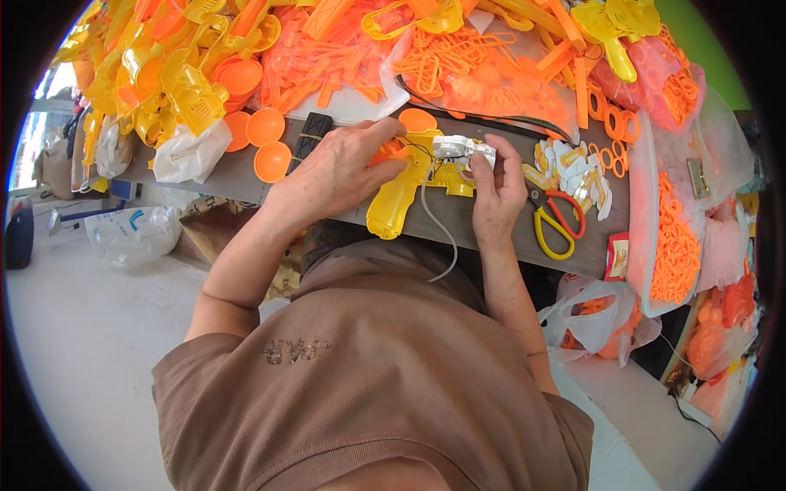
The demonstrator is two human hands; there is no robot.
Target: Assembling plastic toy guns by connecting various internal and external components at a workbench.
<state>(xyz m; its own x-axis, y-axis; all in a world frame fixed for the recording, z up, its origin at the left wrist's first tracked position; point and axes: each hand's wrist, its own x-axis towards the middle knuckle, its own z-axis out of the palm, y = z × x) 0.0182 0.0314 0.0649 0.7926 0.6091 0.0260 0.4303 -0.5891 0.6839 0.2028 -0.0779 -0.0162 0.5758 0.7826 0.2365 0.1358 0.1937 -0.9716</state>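
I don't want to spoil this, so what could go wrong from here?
The thin pale tube hangs over the bench edge and might snag. The white part in the right hand could slip from its grip. The cutters lie near the edge and may get knocked off.

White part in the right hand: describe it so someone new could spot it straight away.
Find the dark worktop, then the right hand near its front edge. Held there is a chunky white part, by the yellow shell. Its thick, moulded body sets it apart from the flat white pieces lying farther right.
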